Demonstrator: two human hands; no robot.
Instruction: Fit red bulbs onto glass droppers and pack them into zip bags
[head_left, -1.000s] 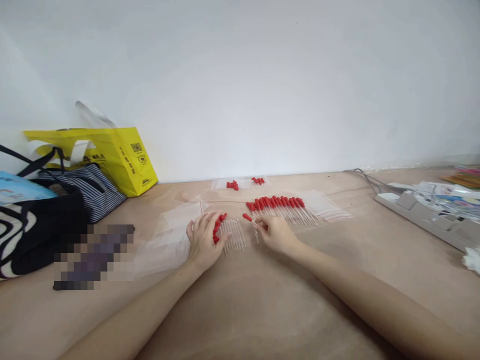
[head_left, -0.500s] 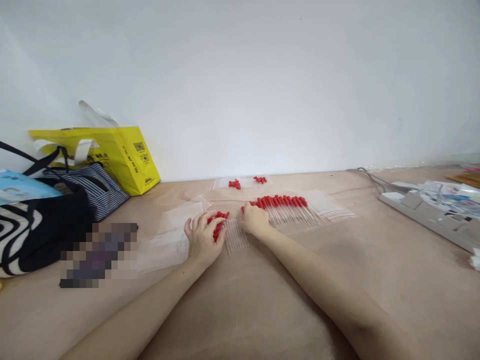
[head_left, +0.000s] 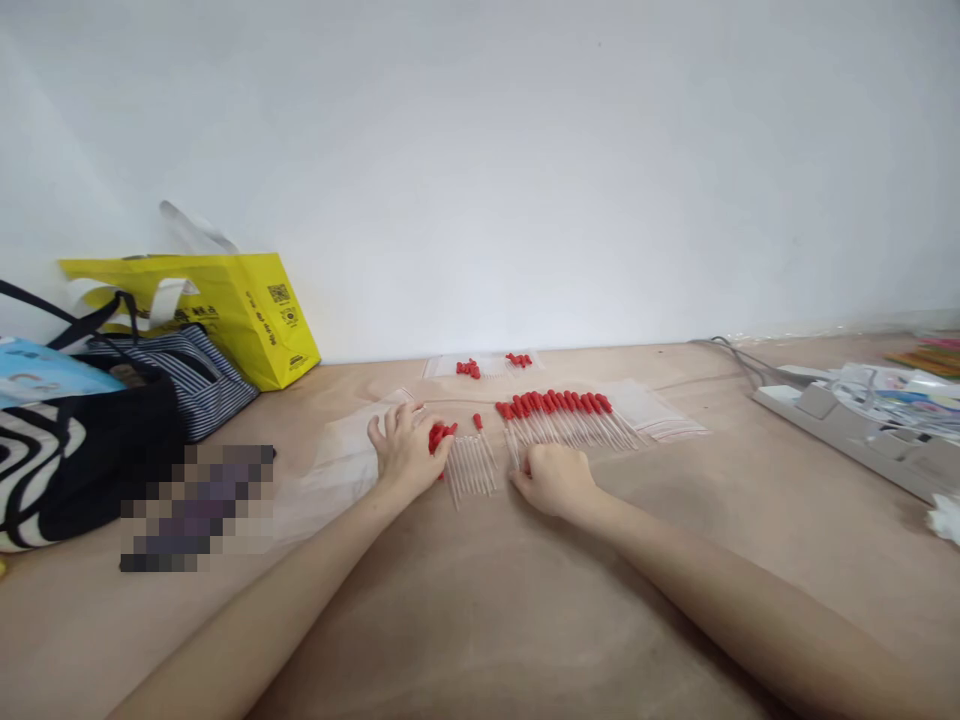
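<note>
My left hand [head_left: 409, 450] rests over a small pile of loose red rubber bulbs [head_left: 441, 436], fingers spread and curved, fingertips and thumb at the pile. Beside it lies a row of thin clear tubes [head_left: 471, 468] without bulbs. One dropper [head_left: 478, 423] with a red bulb lies at that row's right end. My right hand [head_left: 555, 478] is closed in a pinch at the lower end of the leftmost dropper [head_left: 504, 411] in the right-hand row. That row of droppers [head_left: 566, 405] lies side by side, bulbs pointing away from me. The right fingertips are partly hidden.
Clear zip bags lie at left [head_left: 345, 450] and right [head_left: 660, 408]. Near the wall, another bag [head_left: 491, 367] bears red bulbs. Bags, including a yellow one [head_left: 285, 320], stand at left beside a pixelated dark object [head_left: 199, 508]. A power strip [head_left: 832, 430] with cables is at right.
My right hand has moved right and toward me, from the bulb ends to the lower tube end of the right-hand row. A bulbed dropper beside the bare tubes now shows. The left hand has shifted slightly.
</note>
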